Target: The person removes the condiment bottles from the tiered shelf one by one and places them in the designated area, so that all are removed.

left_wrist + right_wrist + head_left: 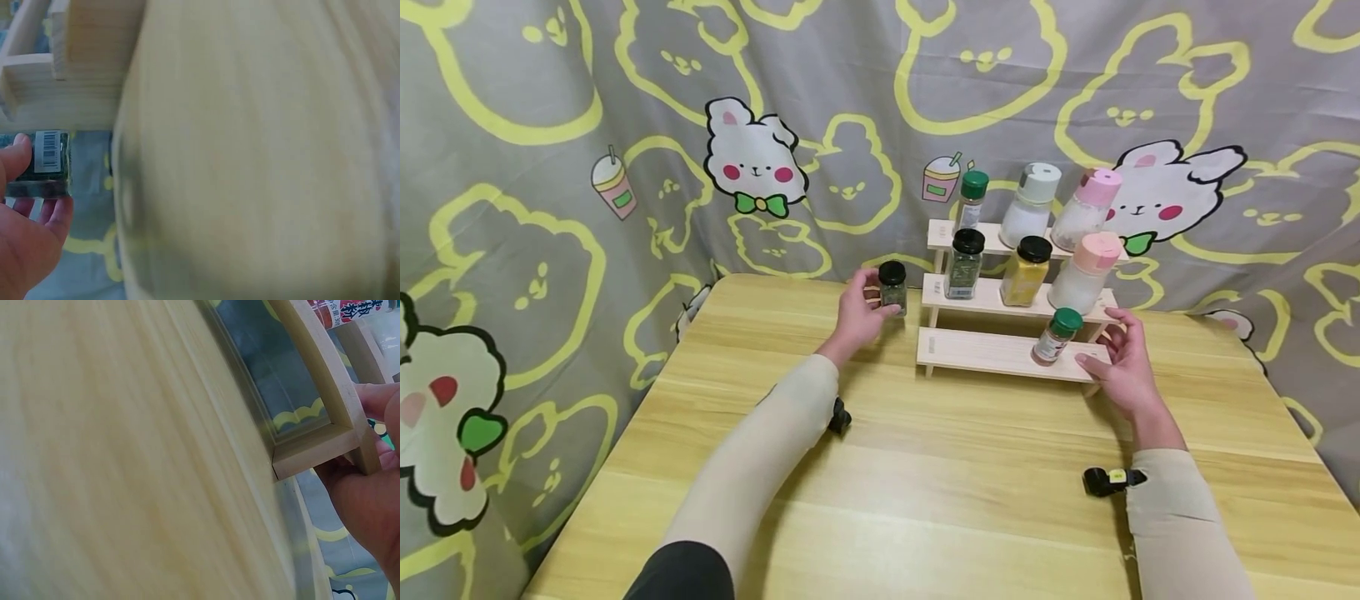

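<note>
My left hand (857,312) pinches a small glass spice jar (892,293) with a black lid and dark green contents, left of the rack. In the left wrist view, thumb and fingers hold it, and its barcode label (47,152) shows. My right hand (1126,367) grips the right end of a three-tier wooden rack (977,348), thumb at the lowest shelf and fingers behind. That rack end (315,450) also shows in the right wrist view. Close to my right thumb, a green-lidded spice jar (1056,337) stands on the bottom shelf.
The middle shelf holds a black-lidded herb jar (964,264), a yellow spice jar (1026,272) and a peach-capped shaker (1084,273). On top are a green-lidded jar (972,200), a white-capped shaker (1031,205) and a pink-capped shaker (1086,209). A patterned curtain (850,67) hangs behind the table (955,483).
</note>
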A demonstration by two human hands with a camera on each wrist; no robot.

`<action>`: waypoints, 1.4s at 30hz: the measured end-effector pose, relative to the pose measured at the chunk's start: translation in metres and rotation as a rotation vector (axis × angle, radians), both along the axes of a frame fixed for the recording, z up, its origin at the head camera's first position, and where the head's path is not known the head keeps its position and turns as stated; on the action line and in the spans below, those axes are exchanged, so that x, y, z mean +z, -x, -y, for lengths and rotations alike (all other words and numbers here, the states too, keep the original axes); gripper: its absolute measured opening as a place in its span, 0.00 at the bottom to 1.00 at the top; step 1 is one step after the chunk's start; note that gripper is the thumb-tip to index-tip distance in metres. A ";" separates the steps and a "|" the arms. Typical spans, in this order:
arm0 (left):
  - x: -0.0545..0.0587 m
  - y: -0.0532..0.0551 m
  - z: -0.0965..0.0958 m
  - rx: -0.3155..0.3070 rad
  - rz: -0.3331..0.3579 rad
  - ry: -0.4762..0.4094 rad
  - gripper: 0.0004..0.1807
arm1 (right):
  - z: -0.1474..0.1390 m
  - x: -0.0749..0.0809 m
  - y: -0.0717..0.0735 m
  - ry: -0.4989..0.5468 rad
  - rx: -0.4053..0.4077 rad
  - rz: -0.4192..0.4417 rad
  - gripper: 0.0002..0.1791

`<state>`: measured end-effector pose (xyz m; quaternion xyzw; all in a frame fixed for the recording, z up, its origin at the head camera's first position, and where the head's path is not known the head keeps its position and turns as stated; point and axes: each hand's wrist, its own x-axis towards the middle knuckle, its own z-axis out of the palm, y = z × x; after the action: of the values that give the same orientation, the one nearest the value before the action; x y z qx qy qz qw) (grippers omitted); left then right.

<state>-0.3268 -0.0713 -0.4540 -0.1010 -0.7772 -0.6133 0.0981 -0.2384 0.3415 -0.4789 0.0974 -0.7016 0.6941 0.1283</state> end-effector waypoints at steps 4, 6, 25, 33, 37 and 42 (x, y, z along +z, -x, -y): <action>-0.008 0.006 0.001 -0.007 0.037 -0.001 0.34 | 0.000 0.002 0.000 0.006 0.009 -0.007 0.49; -0.011 0.008 0.002 -0.011 0.056 0.001 0.34 | 0.000 0.002 0.000 0.005 0.011 -0.010 0.49; -0.022 0.026 0.008 -0.044 0.143 -0.020 0.34 | 0.000 0.000 -0.001 0.011 0.013 -0.019 0.50; -0.025 0.028 0.008 -0.031 0.152 -0.044 0.36 | -0.001 0.000 -0.002 0.022 0.017 -0.024 0.49; -0.026 0.027 0.008 -0.025 0.164 -0.038 0.35 | -0.001 0.000 -0.003 0.015 0.021 -0.026 0.49; -0.026 0.026 0.008 -0.019 0.180 -0.034 0.35 | -0.001 -0.001 -0.003 0.017 0.029 -0.037 0.49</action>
<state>-0.3532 -0.0796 -0.4797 -0.0511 -0.7712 -0.6341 0.0240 -0.2351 0.3429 -0.4797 0.1191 -0.6918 0.6999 0.1321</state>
